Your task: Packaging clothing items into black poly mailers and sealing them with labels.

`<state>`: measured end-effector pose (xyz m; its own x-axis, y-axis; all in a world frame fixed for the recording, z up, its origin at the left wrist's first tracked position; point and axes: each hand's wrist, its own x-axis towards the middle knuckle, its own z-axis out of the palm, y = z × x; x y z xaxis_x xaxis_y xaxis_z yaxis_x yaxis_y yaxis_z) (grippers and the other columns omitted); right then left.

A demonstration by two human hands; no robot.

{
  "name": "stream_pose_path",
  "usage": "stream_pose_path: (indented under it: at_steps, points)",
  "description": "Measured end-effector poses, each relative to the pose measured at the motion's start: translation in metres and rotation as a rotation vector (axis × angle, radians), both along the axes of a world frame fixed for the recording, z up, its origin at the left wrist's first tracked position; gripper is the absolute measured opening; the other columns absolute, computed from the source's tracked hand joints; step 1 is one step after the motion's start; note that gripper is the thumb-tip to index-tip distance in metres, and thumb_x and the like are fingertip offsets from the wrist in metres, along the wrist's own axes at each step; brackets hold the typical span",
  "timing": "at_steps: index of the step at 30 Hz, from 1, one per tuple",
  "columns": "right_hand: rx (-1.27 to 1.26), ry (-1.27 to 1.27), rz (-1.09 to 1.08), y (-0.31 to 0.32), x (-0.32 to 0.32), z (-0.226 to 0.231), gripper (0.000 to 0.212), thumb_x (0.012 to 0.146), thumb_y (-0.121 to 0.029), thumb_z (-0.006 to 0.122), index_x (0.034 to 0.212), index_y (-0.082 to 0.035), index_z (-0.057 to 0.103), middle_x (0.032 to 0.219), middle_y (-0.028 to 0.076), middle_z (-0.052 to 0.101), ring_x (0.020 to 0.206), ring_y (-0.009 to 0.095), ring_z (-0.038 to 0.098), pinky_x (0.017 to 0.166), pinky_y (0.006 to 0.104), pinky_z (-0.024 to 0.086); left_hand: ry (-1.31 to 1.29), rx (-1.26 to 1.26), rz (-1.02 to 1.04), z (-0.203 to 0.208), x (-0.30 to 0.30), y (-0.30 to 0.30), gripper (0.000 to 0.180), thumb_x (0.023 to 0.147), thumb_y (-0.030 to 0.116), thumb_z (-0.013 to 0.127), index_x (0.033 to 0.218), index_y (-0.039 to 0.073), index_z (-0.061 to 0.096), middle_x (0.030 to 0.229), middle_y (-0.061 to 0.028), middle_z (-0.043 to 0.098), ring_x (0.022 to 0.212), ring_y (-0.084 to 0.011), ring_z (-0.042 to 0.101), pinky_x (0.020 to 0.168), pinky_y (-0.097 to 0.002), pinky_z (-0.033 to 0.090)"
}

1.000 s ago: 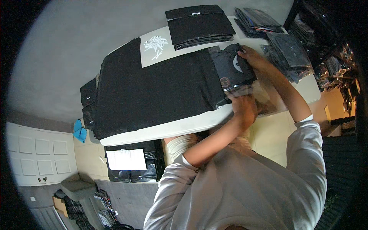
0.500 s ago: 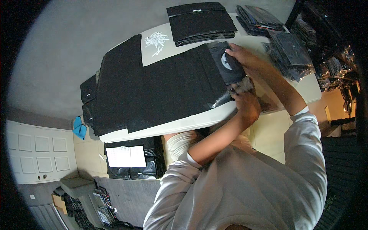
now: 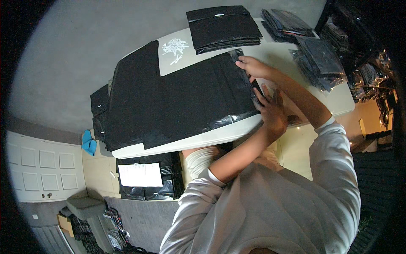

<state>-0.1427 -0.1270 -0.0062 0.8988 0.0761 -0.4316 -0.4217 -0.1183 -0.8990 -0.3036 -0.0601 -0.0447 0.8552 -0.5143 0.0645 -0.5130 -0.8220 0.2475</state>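
Observation:
Wide black sheets (image 3: 190,95) lie spread over the white table (image 3: 220,134), with a glossy, plastic-like lower edge. At their right end, a narrow dark packet with clear, shiny plastic (image 3: 242,73) runs along the edge, tipped so that mostly its side shows. My right hand (image 3: 257,67) pinches the packet's far part between thumb and fingers. Nearer me, my left hand (image 3: 272,111) has its fingers spread and stretched against the packet's near part. Part of the packet is hidden behind my hands.
A pile of white slips (image 3: 174,47) lies beyond the sheets. Folded black packages (image 3: 224,29) are stacked at the far edge. Plastic-wrapped bundles (image 3: 321,57) lie at the right. Below the table, a white paper (image 3: 140,174) rests on black packages.
The packet has tipped up, so its face with the white oval no longer shows. My right hand has moved slightly left and down; my left fingers have spread out.

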Motion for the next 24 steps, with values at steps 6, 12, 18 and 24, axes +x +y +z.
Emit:
stream_pose_path:
  at_steps: [6, 12, 18, 24]
  points:
    - [-1.100, -0.861, 0.451, -0.036, -0.019, -0.001, 0.063, 0.095, -0.030, 0.064, 0.148, -0.002, 0.045, 0.145, 0.019, 0.046, 0.135, 0.040, 0.044, 0.115, 0.0523, 0.034, 0.190, 0.013, 0.017, 0.025, -0.001, 0.006, 0.074, 0.096, 0.036, 0.055, 0.161, 0.019, 0.025, 0.166, -0.0286, 0.002, 0.147, -0.0620, -0.002, 0.115, -0.0714, 0.012]
    - [-1.131, -0.817, 0.720, -0.026, -0.030, 0.003, 0.077, 0.093, -0.033, 0.066, 0.158, -0.008, 0.032, 0.167, 0.012, 0.021, 0.152, 0.041, 0.017, 0.123, 0.0571, 0.016, 0.106, 0.061, -0.022, 0.016, 0.000, 0.006, 0.088, 0.086, 0.038, 0.062, 0.161, 0.012, 0.023, 0.160, -0.0391, 0.009, 0.142, -0.0688, 0.007, 0.108, -0.0793, 0.015]
    - [-1.202, -0.714, 0.756, -0.021, -0.028, 0.011, 0.089, 0.089, -0.043, 0.067, 0.160, -0.009, 0.026, 0.168, 0.010, 0.016, 0.154, 0.042, 0.008, 0.121, 0.0665, 0.013, 0.081, 0.093, -0.062, 0.011, 0.002, 0.009, 0.089, 0.087, 0.039, 0.063, 0.161, 0.012, 0.022, 0.160, -0.0382, 0.010, 0.142, -0.0687, 0.006, 0.110, -0.0794, 0.013]
    - [-1.172, -0.784, 0.859, -0.031, -0.024, 0.009, 0.099, 0.082, -0.051, 0.072, 0.158, -0.005, 0.028, 0.169, 0.011, 0.013, 0.154, 0.043, 0.005, 0.121, 0.0675, 0.010, -0.065, 0.130, -0.007, -0.004, 0.003, 0.003, 0.098, 0.086, 0.058, 0.063, 0.161, 0.011, 0.021, 0.161, -0.0369, 0.008, 0.144, -0.0664, 0.005, 0.110, -0.0796, 0.007]
